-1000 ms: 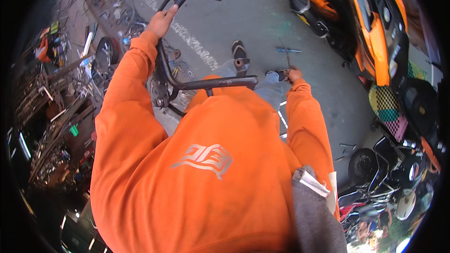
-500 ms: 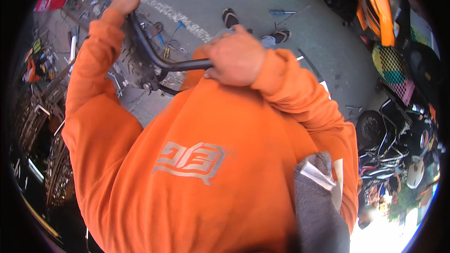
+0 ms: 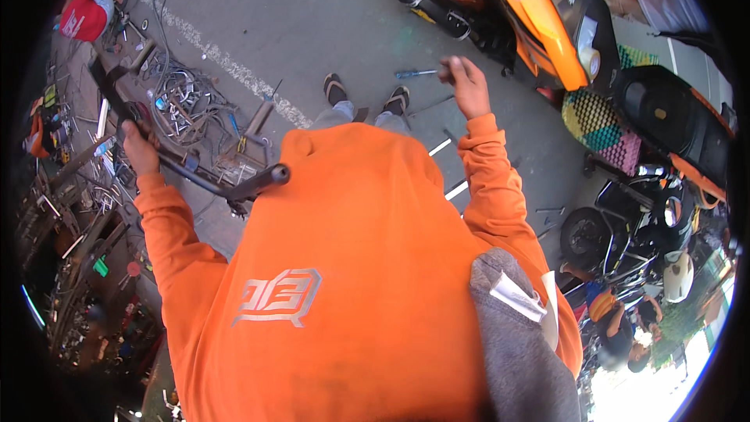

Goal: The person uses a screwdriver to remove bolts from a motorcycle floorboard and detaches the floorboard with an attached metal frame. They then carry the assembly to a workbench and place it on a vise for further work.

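Note:
My left hand (image 3: 141,148) is closed around a black bent metal tube frame (image 3: 254,184), held out to my left. One round tube end points toward my body, and the other end rises past the hand to the far left. What exactly the piece belongs to, I cannot make out. Away from the frame, my right hand (image 3: 469,87) is raised on the right, its fingers loosely curled and partly apart. Nothing shows in it. Beyond its fingertips a screwdriver (image 3: 414,74) with a blue handle lies on the ground.
An orange and black motorcycle (image 3: 539,23) stands at the far right, with another motorcycle (image 3: 586,234) below it. Cables and metal scraps (image 3: 183,101) litter the left ground. A person in red (image 3: 86,12) is bent over at the far left. More people (image 3: 625,320) appear at lower right.
My right hand has let go of the tube frame and moved right. My left hand has brought the frame lower and farther left, turning it.

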`<action>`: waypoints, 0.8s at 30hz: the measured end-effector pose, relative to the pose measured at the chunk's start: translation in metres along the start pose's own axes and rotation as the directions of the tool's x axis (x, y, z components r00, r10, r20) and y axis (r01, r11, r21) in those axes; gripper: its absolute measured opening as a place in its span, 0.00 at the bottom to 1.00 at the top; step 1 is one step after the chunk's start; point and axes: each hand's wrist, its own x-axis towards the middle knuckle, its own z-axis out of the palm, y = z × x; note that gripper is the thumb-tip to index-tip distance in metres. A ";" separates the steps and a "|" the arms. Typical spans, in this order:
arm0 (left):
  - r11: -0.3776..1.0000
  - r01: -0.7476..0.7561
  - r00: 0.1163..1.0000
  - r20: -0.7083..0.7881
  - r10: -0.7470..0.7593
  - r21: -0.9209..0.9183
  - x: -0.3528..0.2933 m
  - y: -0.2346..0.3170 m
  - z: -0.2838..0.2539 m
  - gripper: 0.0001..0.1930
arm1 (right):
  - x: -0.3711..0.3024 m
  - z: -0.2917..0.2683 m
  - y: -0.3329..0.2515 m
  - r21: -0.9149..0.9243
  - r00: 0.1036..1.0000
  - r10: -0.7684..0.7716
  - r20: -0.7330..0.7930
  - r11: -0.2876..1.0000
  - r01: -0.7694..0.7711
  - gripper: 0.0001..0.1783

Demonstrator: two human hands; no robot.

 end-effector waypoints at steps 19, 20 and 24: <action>0.833 0.402 0.852 -0.489 -0.187 0.381 0.080 -0.044 -0.100 0.42 | 0.144 0.194 0.009 -0.715 0.881 0.362 0.306 0.698 -0.039 0.19; 0.805 0.433 0.839 -0.508 -0.195 0.405 0.091 -0.043 -0.107 0.42 | 0.157 0.235 -0.027 -0.667 0.862 0.322 0.391 0.744 0.025 0.20; 0.741 0.521 0.802 -0.539 -0.256 0.424 0.126 -0.040 -0.127 0.44 | 0.165 0.391 -0.135 -0.324 0.298 0.353 0.887 0.935 -0.144 0.33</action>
